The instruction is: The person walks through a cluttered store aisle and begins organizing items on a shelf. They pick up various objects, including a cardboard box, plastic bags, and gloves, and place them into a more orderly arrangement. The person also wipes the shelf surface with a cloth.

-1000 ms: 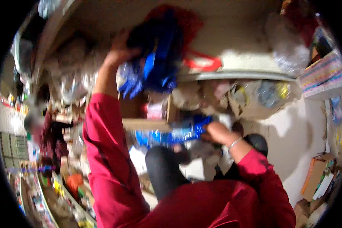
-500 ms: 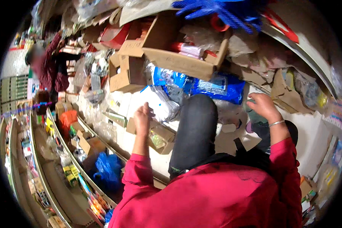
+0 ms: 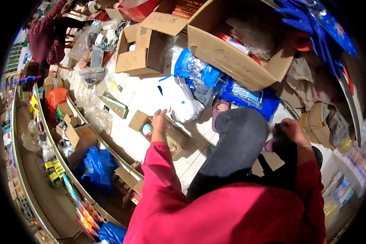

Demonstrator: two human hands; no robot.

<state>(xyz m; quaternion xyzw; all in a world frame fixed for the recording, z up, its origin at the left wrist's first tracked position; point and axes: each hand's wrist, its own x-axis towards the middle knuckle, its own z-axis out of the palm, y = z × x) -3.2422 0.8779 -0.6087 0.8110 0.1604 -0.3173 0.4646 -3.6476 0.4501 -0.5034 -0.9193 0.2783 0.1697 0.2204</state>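
Note:
My left hand [image 3: 159, 122] is above a small cardboard box [image 3: 177, 136] on the floor; it is seen edge-on, so its fingers hardly show. A pale turquoise round thing [image 3: 147, 129] sits at that box's left end. Just beyond the hand lies a stack of white cloth pieces that look like gloves [image 3: 182, 99], apart from it. My right hand [image 3: 293, 131] is beside my bent knee, fingers curled at a dark thing [image 3: 279, 132] I cannot make out. Blue plastic packages [image 3: 248, 95] lie beyond my knees.
A large open cardboard box [image 3: 227, 57] and a smaller one [image 3: 140, 55] stand ahead. Blue knitted gloves [image 3: 309, 34] hang at upper right. Shelves with a blue plastic bag [image 3: 97, 164] run along the left. Another person [image 3: 46, 38] is at far upper left.
The whole view has shifted, with the boxes now farther right. My right hand's fingers were spread and are now curled. My left hand has turned edge-on, and my near knee has moved right.

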